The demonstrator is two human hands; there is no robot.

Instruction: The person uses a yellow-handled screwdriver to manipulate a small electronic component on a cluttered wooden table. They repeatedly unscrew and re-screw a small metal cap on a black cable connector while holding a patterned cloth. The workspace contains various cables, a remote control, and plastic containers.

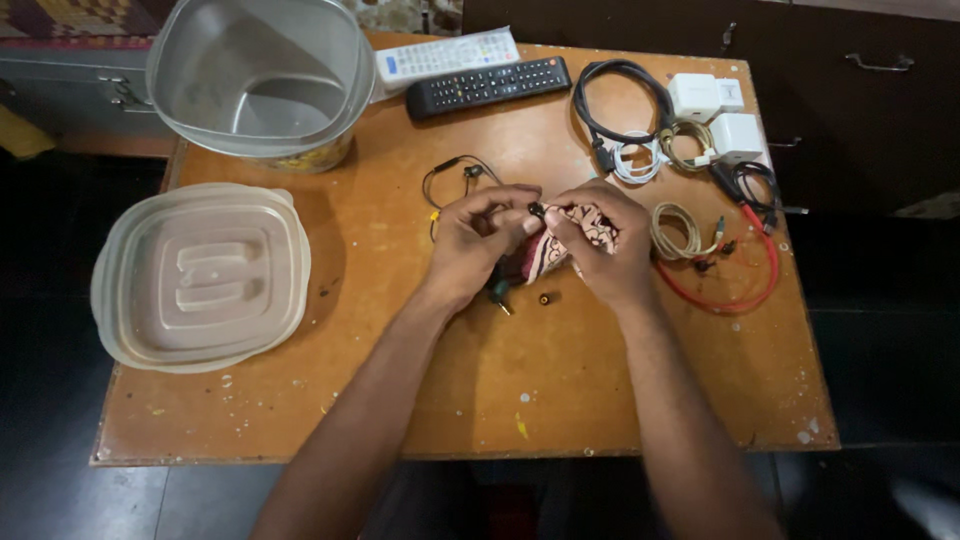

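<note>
Orange-brown wooden table [470, 400], paint-flecked, set against dark flooring and dark cabinets.

Hands: two, both at the table's middle. Left hand [478, 245] pinches a small black earbud [536, 210] between thumb and fingertips, grip narrow. Right hand [600, 250] is closed on a patterned cloth pouch [545, 255], pink and cream, with its fingertips meeting the left hand's at the earbud. Thin black earphone wire [450, 175] loops away behind the left hand, lying on the table. Under the hands: one small plug [498, 293] with a green body, and one small dark round piece [544, 299] just beside it, both loose on the wood.

Handling note, as a judgement: the earbud is tiny and the wire light, so the pinch should stay close to the bud, the pouch mouth held steady, and the trailing wire kept from snagging the loose pieces beneath.

Count:
- Remote controls: two, one black remote [487, 86] and one white remote [447, 54], side by side at the far edge.
- White chargers [715, 110]: two, far right.
- Coiled cables: one thick black cable [620, 100], one white coil [636, 160], one beige coil [676, 232], one red cable [755, 270]; others near the chargers are too tangled to count.
- Clear plastic container [262, 75]: one, far left.
- Container lid [200, 275]: one, lying apart at the left edge.
</note>
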